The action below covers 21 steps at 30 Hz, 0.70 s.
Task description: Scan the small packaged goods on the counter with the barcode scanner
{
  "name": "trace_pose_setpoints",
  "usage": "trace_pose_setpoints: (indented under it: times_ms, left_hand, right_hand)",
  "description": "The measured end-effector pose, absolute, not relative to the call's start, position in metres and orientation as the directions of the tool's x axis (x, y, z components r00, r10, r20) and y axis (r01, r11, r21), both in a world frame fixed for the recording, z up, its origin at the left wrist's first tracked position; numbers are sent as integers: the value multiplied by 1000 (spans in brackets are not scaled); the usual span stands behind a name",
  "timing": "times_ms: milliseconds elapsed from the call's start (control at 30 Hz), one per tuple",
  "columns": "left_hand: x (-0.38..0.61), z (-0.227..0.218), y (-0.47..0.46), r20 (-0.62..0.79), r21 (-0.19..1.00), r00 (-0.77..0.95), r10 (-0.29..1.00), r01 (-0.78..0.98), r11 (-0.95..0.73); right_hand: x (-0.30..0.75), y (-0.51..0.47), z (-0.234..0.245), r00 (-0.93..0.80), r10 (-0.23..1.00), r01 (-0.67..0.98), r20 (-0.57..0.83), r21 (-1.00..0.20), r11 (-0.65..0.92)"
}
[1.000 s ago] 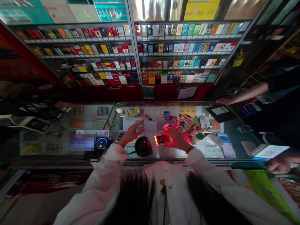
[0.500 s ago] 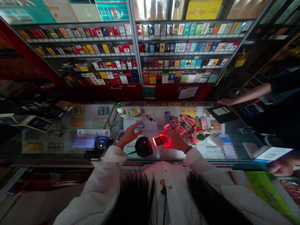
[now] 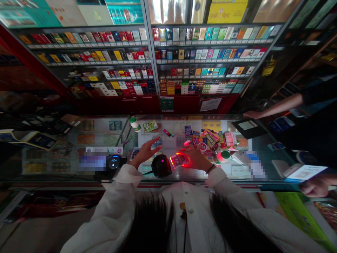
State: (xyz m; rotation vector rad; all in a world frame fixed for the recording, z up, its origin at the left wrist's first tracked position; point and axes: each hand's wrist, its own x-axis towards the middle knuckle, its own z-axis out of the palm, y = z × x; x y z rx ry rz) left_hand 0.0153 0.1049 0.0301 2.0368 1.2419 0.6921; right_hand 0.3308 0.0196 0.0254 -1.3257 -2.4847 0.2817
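My right hand (image 3: 194, 157) grips a small flat pack (image 3: 177, 161), whose print is too small to read. Red light falls on the pack and my fingers from the black desktop barcode scanner (image 3: 160, 166), just to the left. My left hand (image 3: 146, 151) hovers over the glass counter behind the scanner, fingers stretched and apart, holding nothing. Beyond my right hand lies a heap of colourful small packets (image 3: 210, 137). A white bottle with a green cap (image 3: 223, 156) lies beside my right wrist.
Another green-capped bottle (image 3: 135, 123) and a green packet (image 3: 150, 125) are at the counter's far side. A round device with a lit display (image 3: 114, 161) stands left. At right, a person's hand (image 3: 253, 115) is by a black folder (image 3: 249, 129). Cigarette shelves (image 3: 210, 44) rise behind.
The pack in my right hand has shifted slightly left and tilted, closer to the scanner. The scanner's small top light has turned from blue to pinkish. My left hand has barely moved.
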Motion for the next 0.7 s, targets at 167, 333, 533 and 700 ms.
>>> trace_pose_setpoints:
  times_ms: [167, 333, 533, 700]
  left_hand:
    - [15, 30, 104, 95, 753, 412, 906, 566, -336]
    - [14, 29, 105, 96, 757, 411, 907, 561, -334]
    - [19, 26, 109, 115, 754, 413, 903, 556, -350]
    - [24, 26, 115, 160, 707, 425, 891, 580, -404]
  right_hand:
    - [330, 21, 26, -516, 837, 758, 184, -358, 545]
    - [329, 21, 29, -496, 850, 756, 179, -394, 524]
    - [346, 19, 30, -418, 876, 799, 241, -363, 480]
    - [400, 19, 29, -108, 911, 923, 397, -300, 240]
